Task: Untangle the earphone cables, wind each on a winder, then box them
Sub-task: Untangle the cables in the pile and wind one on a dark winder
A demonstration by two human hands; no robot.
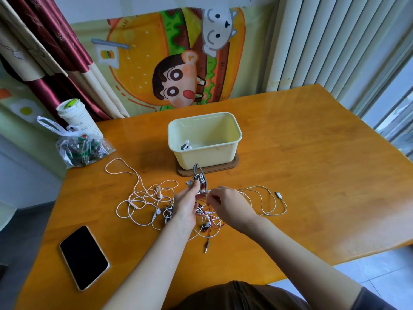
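White earphone cables (146, 198) are lying tangled before the open cream box (207, 156), a grey winder (196, 173) sticking upright between them.

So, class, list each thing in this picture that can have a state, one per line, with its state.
box: open, upright, one earphone set inside
phone: face up, screen dark
cup: upright, lidded
cable tangle: knotted, on the table
winder: held up by left hand
right hand: pinches a white cable
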